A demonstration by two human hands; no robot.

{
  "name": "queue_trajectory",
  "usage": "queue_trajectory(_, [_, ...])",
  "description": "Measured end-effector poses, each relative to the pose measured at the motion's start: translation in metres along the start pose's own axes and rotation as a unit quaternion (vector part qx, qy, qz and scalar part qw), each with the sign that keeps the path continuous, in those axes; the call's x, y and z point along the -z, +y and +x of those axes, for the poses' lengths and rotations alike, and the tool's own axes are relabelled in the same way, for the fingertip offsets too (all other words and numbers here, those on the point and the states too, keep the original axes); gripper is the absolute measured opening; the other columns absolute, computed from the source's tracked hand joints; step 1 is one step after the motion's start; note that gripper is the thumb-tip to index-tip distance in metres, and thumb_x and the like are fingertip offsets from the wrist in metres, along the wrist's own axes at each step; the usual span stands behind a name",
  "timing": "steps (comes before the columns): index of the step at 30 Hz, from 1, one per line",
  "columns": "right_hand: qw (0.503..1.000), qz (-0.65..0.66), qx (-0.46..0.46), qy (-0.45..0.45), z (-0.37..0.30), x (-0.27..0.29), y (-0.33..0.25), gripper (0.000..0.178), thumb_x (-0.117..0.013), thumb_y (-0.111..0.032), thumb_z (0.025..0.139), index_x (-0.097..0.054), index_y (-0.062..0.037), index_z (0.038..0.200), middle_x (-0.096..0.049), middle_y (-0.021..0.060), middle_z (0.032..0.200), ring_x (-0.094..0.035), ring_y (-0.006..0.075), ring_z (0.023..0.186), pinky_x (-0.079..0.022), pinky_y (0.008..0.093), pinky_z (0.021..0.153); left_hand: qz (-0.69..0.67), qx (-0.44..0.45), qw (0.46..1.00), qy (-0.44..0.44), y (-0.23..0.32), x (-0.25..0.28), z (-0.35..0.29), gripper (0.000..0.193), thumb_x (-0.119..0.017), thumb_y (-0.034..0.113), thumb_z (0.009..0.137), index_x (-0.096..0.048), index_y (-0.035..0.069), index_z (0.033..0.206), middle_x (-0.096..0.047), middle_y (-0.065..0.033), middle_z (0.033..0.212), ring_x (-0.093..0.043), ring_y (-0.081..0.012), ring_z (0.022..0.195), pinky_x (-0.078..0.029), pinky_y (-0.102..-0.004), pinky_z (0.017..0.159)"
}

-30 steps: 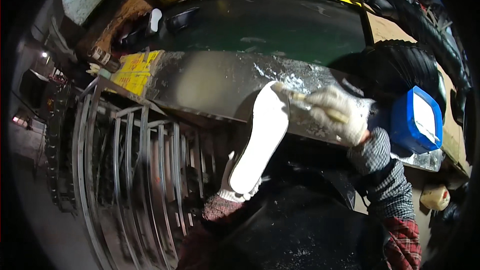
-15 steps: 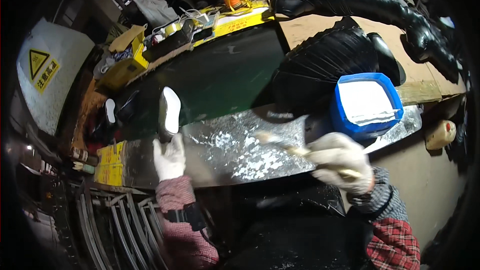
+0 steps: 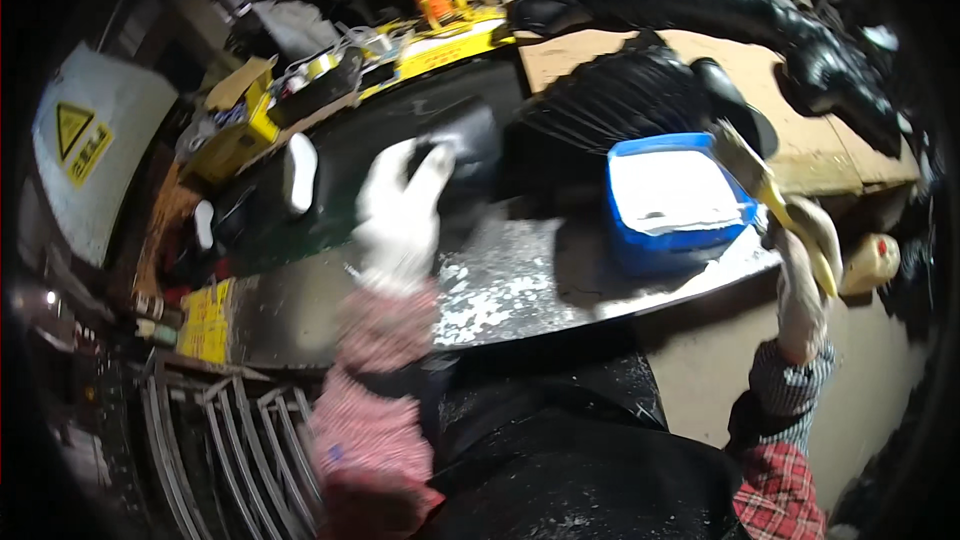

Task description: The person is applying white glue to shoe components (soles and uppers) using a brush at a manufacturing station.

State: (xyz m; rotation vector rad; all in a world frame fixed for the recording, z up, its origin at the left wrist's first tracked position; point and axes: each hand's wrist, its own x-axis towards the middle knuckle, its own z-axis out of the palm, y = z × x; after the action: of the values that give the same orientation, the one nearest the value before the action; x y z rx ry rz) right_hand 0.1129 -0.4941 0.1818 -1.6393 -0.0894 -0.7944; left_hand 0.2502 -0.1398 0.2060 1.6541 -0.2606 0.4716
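left hand [image 3: 400, 215] fingers spread on black block [image 3: 468, 155] | right hand [image 3: 805, 275] gripping brush [image 3: 745, 160] (over blue tub [image 3: 675, 202])

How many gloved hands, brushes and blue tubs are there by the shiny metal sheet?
White-gloved hands: 2, the left hand touching a dark object and the right hand holding the brush
Brushes: 1, a yellow-handled brush above the tub's edge
Blue tubs: 1, a blue tub of white stuff on the metal sheet
Total: 4

Dim, motion-blurred fisheye view, dark vignetted rim.
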Motion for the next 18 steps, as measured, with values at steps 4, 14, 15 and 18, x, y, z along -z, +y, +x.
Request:
queue_trajectory(4, [0.991,-0.115,-0.018,-0.067,0.032,-0.022,-0.009,0.017,-0.071,-0.013,0.087,-0.068,0.0018,0.096,-0.067,0.0057,0.084,-0.062,0.0099,0.073,-0.049,0.0223,0.066,0.408,-0.158,0.847,-0.303,0.060,0.090,-0.043,0.018,-0.075,0.016,0.076,-0.069,0.004,0.088,-0.064,-0.0150,0.081,-0.063,-0.0301,0.074,-0.051,-0.0349,0.067])
queue_trajectory(14, [0.958,-0.269,0.080,-0.050,-0.002,0.002,0.000,0.013,-0.065,-0.001,0.089,-0.064,0.0038,0.101,-0.065,0.0070,0.086,-0.058,0.0118,0.076,-0.048,0.0255,0.070,0.553,-0.131,0.771,-0.287,0.025,0.139,-0.069,0.054,-0.073,0.029,0.079,-0.056,0.009,0.126,-0.061,-0.0128,0.121,-0.059,-0.0312,0.111,-0.049,-0.0400,0.095])
queue_trajectory(15, [0.929,-0.324,0.164,-0.072,-0.006,-0.004,-0.003,0.009,-0.065,0.000,0.087,-0.063,0.0034,0.096,-0.062,0.0086,0.080,-0.057,0.0158,0.071,-0.048,0.0278,0.068,0.613,-0.123,0.727,-0.284,0.014,0.140,-0.069,0.058,-0.072,0.028,0.079,-0.052,0.010,0.130,-0.061,-0.0122,0.123,-0.058,-0.0318,0.112,-0.049,-0.0404,0.095])
queue_trajectory(18, [0.924,-0.334,0.176,-0.062,-0.027,-0.003,-0.001,0.008,-0.064,-0.001,0.086,-0.063,0.0036,0.092,-0.059,0.0096,0.077,-0.057,0.0179,0.069,-0.048,0.0284,0.067,0.589,-0.030,0.753,-0.290,-0.035,0.169,-0.078,0.049,-0.062,0.020,0.085,-0.051,0.010,0.131,-0.061,-0.0142,0.118,-0.066,-0.0329,0.093,-0.053,-0.0414,0.080])
